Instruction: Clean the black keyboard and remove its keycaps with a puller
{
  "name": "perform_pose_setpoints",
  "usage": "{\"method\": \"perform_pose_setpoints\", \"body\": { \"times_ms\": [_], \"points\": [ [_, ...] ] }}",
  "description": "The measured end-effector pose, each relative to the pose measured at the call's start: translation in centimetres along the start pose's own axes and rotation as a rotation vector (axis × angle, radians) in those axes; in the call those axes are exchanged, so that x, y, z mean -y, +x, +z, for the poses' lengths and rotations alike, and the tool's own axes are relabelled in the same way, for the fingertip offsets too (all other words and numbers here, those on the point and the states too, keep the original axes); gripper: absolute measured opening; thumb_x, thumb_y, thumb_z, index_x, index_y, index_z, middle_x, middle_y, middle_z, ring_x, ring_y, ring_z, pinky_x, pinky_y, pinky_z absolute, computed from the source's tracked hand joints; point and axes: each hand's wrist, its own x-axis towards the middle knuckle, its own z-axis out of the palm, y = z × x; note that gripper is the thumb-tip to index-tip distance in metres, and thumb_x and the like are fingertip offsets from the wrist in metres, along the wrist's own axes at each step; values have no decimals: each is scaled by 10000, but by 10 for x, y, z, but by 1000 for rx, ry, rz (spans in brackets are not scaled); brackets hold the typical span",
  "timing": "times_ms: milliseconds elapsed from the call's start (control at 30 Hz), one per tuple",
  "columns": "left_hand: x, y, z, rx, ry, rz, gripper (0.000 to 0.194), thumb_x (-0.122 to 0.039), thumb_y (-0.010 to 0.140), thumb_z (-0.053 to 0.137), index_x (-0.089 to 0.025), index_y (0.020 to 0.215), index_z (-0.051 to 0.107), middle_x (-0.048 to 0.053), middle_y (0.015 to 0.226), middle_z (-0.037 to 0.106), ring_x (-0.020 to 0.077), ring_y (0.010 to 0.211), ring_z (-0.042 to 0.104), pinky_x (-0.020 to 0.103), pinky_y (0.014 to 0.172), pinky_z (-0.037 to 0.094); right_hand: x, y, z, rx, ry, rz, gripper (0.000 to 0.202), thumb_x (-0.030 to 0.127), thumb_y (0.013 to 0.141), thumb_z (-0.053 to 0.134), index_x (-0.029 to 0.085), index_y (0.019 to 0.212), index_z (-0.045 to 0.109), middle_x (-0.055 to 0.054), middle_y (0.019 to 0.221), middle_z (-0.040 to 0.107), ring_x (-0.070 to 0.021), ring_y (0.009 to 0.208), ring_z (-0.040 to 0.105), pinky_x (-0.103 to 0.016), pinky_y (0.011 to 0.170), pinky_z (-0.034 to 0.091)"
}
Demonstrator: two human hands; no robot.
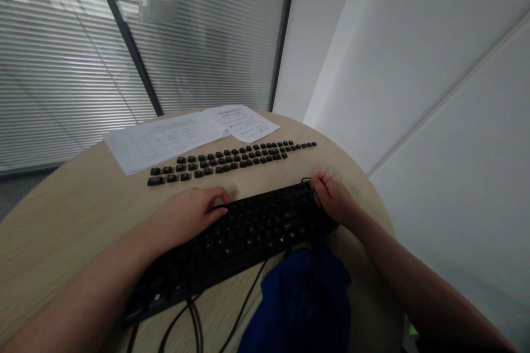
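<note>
A black keyboard (248, 231) lies at a slant on the round wooden table. My left hand (202, 209) rests at its far edge, left of the middle, with thumb and forefinger apart and nothing between them. At the keyboard's far right end my right hand (327, 193) is closed on a thin wire tool (330, 171), whose loops stick out past the fingers. Behind the keyboard, several loose black keycaps (226, 160) lie in slanting rows.
Printed papers (165, 140) lie at the table's (74, 198) far side. Blue cloth (302, 298) and black cables (194, 320) are at the near edge. A white wall (434, 83) stands to the right, and blinds (215, 38) hang behind glass beyond the table.
</note>
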Motion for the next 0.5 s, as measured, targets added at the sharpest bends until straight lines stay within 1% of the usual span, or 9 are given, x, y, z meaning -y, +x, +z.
{"method": "perform_pose_setpoints", "body": {
  "times_ms": [167, 267, 367, 500],
  "points": [
    [-1, -3, -2, 3, 17, 16, 253, -378, 886, 526, -240, 994, 709, 48, 832, 722, 227, 730, 653, 320, 664, 427, 3, -2, 1, 13, -115, -108, 231, 380, 978, 389, 235, 832, 495, 23, 556, 514, -170, 496, 503, -298, 532, 347],
    [1, -2, 0, -3, 25, 28, 242, -369, 886, 532, -245, 989, 711, 51, 841, 726, 233, 737, 656, 325, 670, 425, 2, -3, 3, -21, -159, -152, 234, 377, 975, 396, 228, 834, 507, 8, 584, 533, -178, 537, 525, -300, 557, 356],
    [1, -2, 1, -5, 38, 21, 245, -373, 889, 532, -249, 1003, 710, 52, 839, 725, 241, 748, 658, 330, 675, 423, -4, -4, 6, -80, -114, -150, 235, 377, 979, 401, 223, 847, 520, -8, 608, 557, -188, 567, 546, -304, 570, 372],
    [0, -1, 1, -1, 53, 17, 248, -376, 894, 527, -251, 1011, 707, 47, 823, 721, 240, 735, 657, 330, 672, 418, -14, -4, 9, -112, 17, -98, 234, 377, 989, 396, 228, 854, 517, 13, 554, 509, -175, 495, 491, -299, 518, 354]
  ]
}}
